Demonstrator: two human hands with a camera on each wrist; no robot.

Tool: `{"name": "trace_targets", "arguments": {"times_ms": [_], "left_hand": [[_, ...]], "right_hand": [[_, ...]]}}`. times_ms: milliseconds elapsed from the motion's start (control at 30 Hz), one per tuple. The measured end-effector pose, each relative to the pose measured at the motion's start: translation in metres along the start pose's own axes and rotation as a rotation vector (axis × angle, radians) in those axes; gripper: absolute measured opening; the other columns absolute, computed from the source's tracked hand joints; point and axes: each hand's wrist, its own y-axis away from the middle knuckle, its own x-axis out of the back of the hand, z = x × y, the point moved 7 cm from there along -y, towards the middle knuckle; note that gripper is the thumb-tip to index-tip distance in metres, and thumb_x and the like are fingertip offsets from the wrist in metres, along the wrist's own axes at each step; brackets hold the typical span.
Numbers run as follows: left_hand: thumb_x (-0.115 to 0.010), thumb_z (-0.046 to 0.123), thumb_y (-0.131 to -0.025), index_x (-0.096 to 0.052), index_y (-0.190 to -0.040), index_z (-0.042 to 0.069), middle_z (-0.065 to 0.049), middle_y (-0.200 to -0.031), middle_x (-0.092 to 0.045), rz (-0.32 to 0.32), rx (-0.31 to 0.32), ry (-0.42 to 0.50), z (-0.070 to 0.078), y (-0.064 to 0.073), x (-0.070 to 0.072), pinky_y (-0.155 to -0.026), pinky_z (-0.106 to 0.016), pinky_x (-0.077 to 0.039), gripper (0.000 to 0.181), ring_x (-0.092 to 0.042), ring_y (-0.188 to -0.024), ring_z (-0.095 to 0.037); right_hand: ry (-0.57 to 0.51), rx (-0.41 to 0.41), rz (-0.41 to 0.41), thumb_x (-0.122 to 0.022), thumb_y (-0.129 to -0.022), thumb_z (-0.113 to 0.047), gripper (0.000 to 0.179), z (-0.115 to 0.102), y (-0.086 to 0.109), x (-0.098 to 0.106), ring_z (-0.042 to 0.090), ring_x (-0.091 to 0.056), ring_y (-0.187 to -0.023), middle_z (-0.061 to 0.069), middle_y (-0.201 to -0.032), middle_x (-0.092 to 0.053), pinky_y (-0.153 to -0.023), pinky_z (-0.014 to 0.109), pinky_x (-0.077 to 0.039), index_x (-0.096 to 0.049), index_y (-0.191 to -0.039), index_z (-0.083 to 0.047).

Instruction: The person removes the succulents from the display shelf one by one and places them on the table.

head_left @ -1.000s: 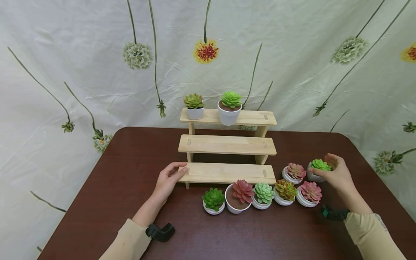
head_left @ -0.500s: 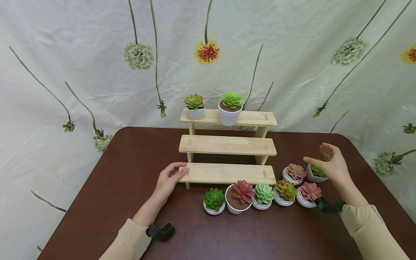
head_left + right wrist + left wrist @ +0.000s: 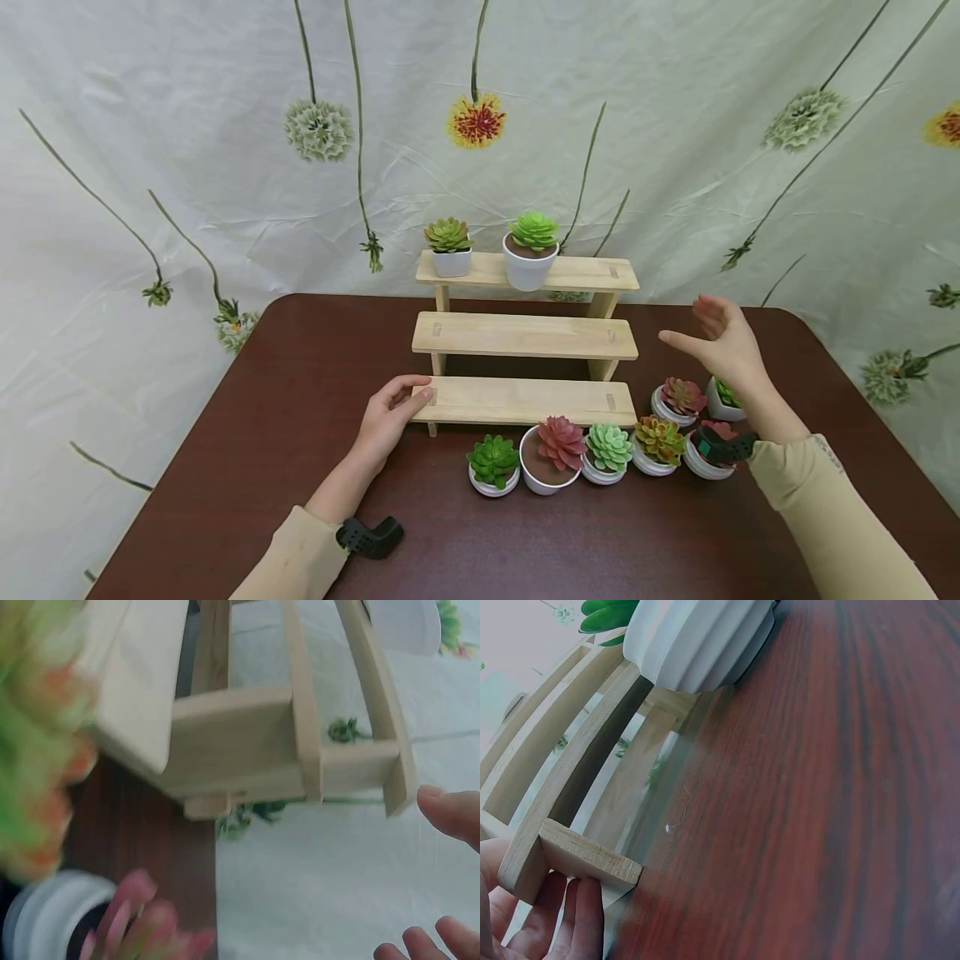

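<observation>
A three-step wooden shelf [image 3: 525, 400] stands on the table. My left hand [image 3: 387, 414] grips the left end of its lowest step, thumb on top; in the left wrist view the fingers [image 3: 585, 915] curl under the wood by the leg. My right hand [image 3: 726, 346] hovers right of the shelf with fingers apart, holding nothing. Under its forearm, a green succulent in a white pot [image 3: 722, 400] and a pink succulent [image 3: 705, 467] are partly covered. Nearby sit a dusky red succulent [image 3: 682, 397] and an orange-green succulent [image 3: 659, 439].
On the top step stand a square-potted succulent [image 3: 450, 247] and a larger bright green one [image 3: 531, 250]. Before the shelf are a dark green succulent [image 3: 492, 463], a red one in a wide pot [image 3: 551, 454] and a pale green one [image 3: 607, 450]. A floral cloth [image 3: 225, 150] hangs behind.
My right hand has come away from the green succulent's pot at the far right and moved up and left, fingers spread. The left hand stays on the lowest step.
</observation>
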Motion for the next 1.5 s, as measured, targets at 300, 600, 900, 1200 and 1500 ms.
{"name": "trace_targets", "arguments": {"times_ms": [300, 600, 900, 1200, 1500], "left_hand": [[-0.062, 0.020, -0.085, -0.058, -0.111, 0.005, -0.008, -0.117, -0.052, -0.001, 0.016, -0.020, 0.023, 0.010, -0.003, -0.087, -0.035, -0.034, 0.029, -0.042, -0.112, -0.019], [-0.061, 0.018, -0.086, -0.058, -0.111, 0.005, -0.009, -0.115, -0.053, 0.001, 0.021, -0.029, 0.026, 0.012, -0.004, -0.084, -0.032, -0.036, 0.029, -0.044, -0.107, -0.018], [-0.060, 0.017, -0.086, -0.058, -0.111, 0.004, -0.010, -0.113, -0.054, 0.003, 0.017, -0.026, 0.027, 0.012, -0.004, -0.081, -0.029, -0.038, 0.028, -0.046, -0.103, -0.017], [-0.064, 0.023, -0.084, -0.060, -0.110, 0.009, -0.006, -0.113, -0.055, 0.002, 0.034, -0.001, 0.008, 0.003, -0.002, -0.082, -0.029, -0.038, 0.030, -0.046, -0.102, -0.016], [-0.062, 0.020, -0.085, -0.059, -0.110, 0.007, -0.008, -0.111, -0.055, 0.007, 0.017, -0.011, 0.017, 0.008, -0.003, -0.078, -0.027, -0.039, 0.029, -0.049, -0.097, -0.021]], "right_hand": [[-0.170, 0.111, -0.023, -0.076, -0.069, -0.035, 0.089, -0.099, 0.023, -0.021, 0.023, -0.025, -0.129, 0.012, -0.140, -0.027, -0.103, 0.033, -0.020, -0.025, -0.138, -0.011], [-0.154, 0.138, -0.068, -0.075, -0.071, -0.034, 0.089, -0.153, 0.028, -0.043, 0.023, -0.027, -0.128, 0.013, -0.138, -0.029, -0.101, 0.035, -0.024, -0.024, -0.137, -0.004], [-0.122, 0.159, -0.054, -0.077, -0.067, -0.038, 0.090, -0.177, 0.027, -0.059, 0.021, -0.027, -0.127, 0.007, -0.138, -0.032, -0.099, 0.042, -0.024, -0.028, -0.136, -0.009], [-0.175, 0.239, -0.066, -0.077, -0.066, -0.038, 0.089, -0.198, 0.017, -0.080, 0.017, -0.030, -0.126, 0.009, -0.135, -0.035, -0.100, 0.037, -0.025, -0.029, -0.135, -0.007], [-0.255, 0.225, -0.105, -0.078, -0.068, -0.029, 0.086, -0.215, 0.018, -0.096, 0.019, -0.031, -0.126, 0.011, -0.134, -0.034, -0.100, 0.033, -0.027, -0.029, -0.133, -0.003]]}}
